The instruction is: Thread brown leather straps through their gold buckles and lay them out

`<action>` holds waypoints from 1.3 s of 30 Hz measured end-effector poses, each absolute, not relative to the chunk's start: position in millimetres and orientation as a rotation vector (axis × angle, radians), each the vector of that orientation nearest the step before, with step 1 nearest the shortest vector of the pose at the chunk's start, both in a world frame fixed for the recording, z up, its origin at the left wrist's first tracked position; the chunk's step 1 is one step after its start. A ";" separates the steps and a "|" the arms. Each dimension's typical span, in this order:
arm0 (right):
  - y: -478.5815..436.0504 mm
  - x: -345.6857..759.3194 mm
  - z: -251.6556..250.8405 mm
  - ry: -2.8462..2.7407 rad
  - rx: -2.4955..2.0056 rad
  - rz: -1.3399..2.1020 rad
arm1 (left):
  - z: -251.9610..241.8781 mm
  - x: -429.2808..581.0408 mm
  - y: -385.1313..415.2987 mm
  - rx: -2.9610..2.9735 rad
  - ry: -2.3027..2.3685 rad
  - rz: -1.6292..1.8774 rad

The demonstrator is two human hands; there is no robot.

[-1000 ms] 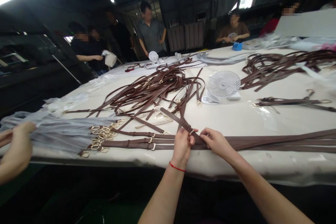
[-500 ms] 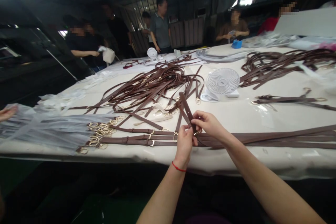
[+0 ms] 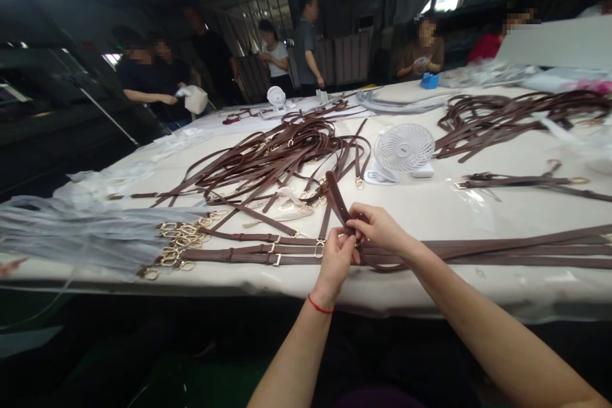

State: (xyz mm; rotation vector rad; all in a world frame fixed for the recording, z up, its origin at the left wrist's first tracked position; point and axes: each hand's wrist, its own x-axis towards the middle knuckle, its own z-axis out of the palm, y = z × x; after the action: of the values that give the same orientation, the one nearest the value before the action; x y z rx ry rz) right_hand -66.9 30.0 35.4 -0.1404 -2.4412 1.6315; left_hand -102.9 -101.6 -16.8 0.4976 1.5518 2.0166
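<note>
A brown leather strap [image 3: 337,196] stands up in a bent loop between my hands, a row of small holes along it. My left hand [image 3: 338,254], a red string round its wrist, pinches the strap low down. Just above and to the right, my right hand [image 3: 375,227] grips the same strap between thumb and fingers. The buckle at the fingertips is mostly hidden. Beneath my hands several straps lie side by side along the table edge, with gold buckles [image 3: 277,259] to the left.
A tangled heap of brown straps [image 3: 287,153] lies beyond my hands, a white fan [image 3: 404,152] right of it. Plastic-wrapped straps with gold clasps [image 3: 86,236] lie at the left. More straps [image 3: 521,118] are at the far right. Several people stand or sit across the table [image 3: 430,210].
My hands stay on the strap, its upright loop now narrower. The other person's hand at the left has moved down off the plastic-wrapped straps. A standing person at the back has turned and shifted right.
</note>
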 end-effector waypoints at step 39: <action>31.8 -15.0 21.7 -2.589 -0.235 1.720 | -13.3 -108.5 -100.8 0.206 0.832 2.227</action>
State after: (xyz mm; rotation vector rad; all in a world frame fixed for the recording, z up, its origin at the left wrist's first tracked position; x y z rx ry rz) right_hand -15.0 31.8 21.7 -0.2347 -2.5886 1.7204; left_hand -108.5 -100.8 -13.3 0.2062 0.8324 2.2267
